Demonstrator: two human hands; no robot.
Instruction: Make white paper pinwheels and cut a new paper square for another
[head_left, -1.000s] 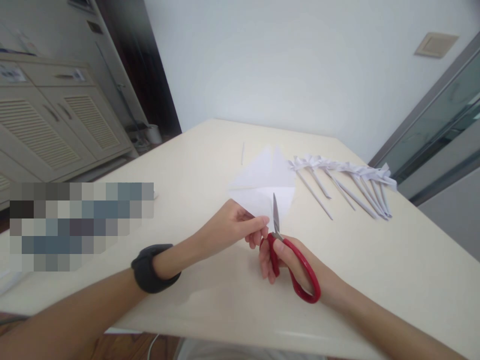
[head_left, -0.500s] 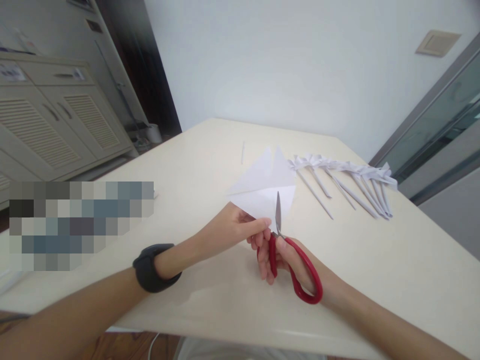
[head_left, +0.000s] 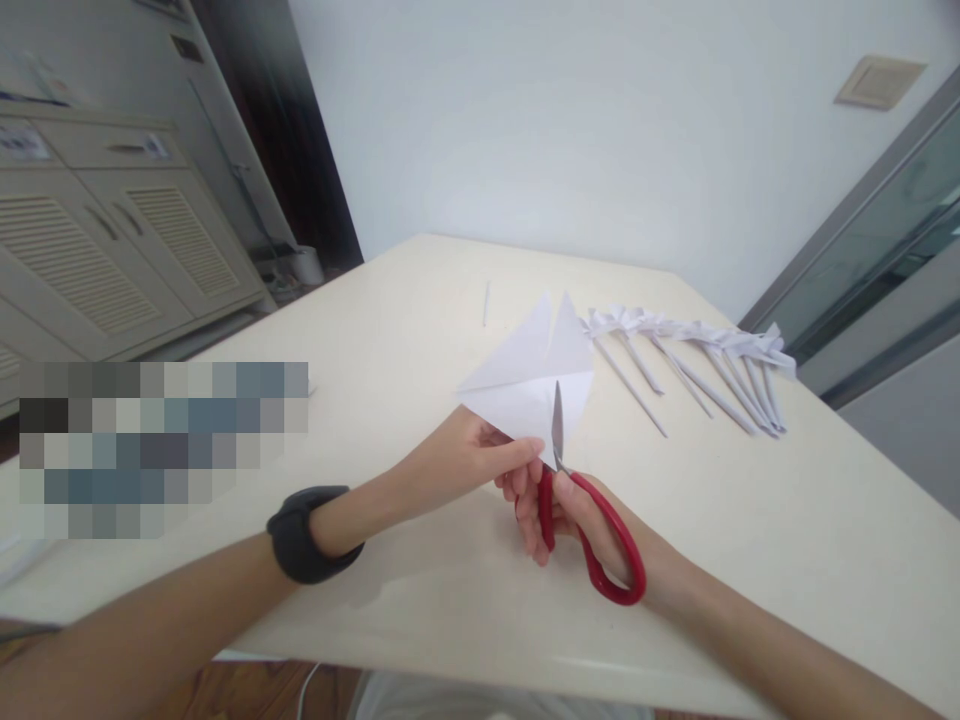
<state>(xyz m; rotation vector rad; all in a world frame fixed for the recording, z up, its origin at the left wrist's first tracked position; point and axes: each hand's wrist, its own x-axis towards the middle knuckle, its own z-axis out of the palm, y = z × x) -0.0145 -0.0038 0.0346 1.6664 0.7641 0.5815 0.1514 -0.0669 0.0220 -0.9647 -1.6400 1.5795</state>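
We see the left hand (head_left: pixel 465 458) pinching the near corner of a folded white paper (head_left: pixel 529 375), thumb on top and fingers curled beneath, so this hand is closed on the sheet. A dark wristband (head_left: pixel 306 533) wraps the forearm behind it. The paper is creased into triangles and sits a little right of the middle of the cream table (head_left: pixel 375 330), its near point lifted at the fingertips and its two peaks pointing toward 12 o'clock.

Just at 3 o'clock from the left hand, the right hand (head_left: pixel 577 525) is wrapped around the red handles of the scissors (head_left: pixel 581 510), fingers through the loops and closed on them. The blades point toward 12 o'clock and look nearly together (only one narrow strip of metal shows), lying over the near part of the paper beside the left thumb. We cannot tell how far the cut runs.

At 2 o'clock from the paper, close beside its right peak, lies a row of folded white paper pieces with long thin stems (head_left: pixel 690 365), fanned out across the table toward its right edge. A thin white sliver (head_left: pixel 485 303) lies at 11 o'clock from the paper, well apart from the hands. A blurred patch covers part of the table's left side.

Beyond the table, a louvred cabinet (head_left: pixel 97 240) stands at 10 o'clock, and a glass door frame (head_left: pixel 862 240) rises at 2 o'clock against the pale wall.
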